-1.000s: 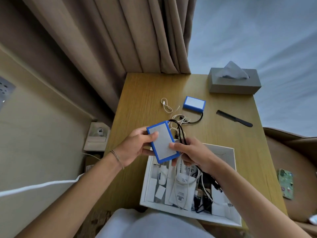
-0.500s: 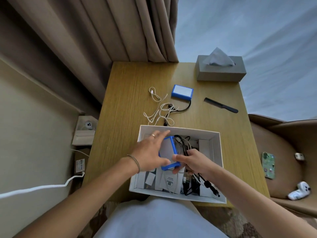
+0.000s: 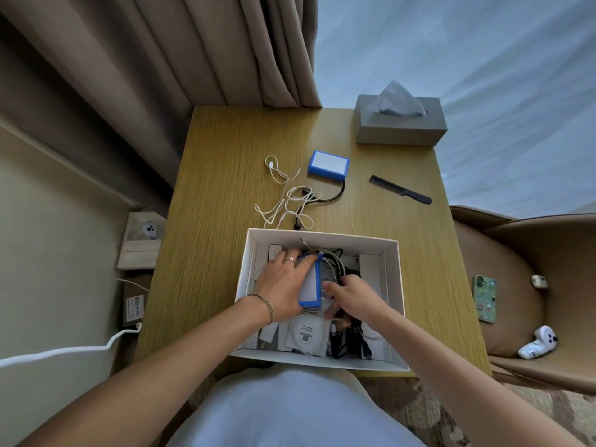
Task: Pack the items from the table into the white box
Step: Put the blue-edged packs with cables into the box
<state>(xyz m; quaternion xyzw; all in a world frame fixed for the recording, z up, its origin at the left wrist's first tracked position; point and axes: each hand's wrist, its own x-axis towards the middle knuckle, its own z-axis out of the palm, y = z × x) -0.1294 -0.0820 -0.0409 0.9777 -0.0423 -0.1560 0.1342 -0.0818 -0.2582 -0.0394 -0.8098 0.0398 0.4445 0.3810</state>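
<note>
Blue pack (image 3: 310, 287) under left hand (image 3: 283, 285), inside box (image 3: 322, 235)

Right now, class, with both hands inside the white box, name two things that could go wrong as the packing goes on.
The white box is already crowded; the blue-edged device under the left hand may sit proud or get jammed. The right hand is among loose cables, which could snag and lift out as it leaves. On the table, the white cable lies tangled with the second blue device's black lead; lifting one may drag the other.
</note>
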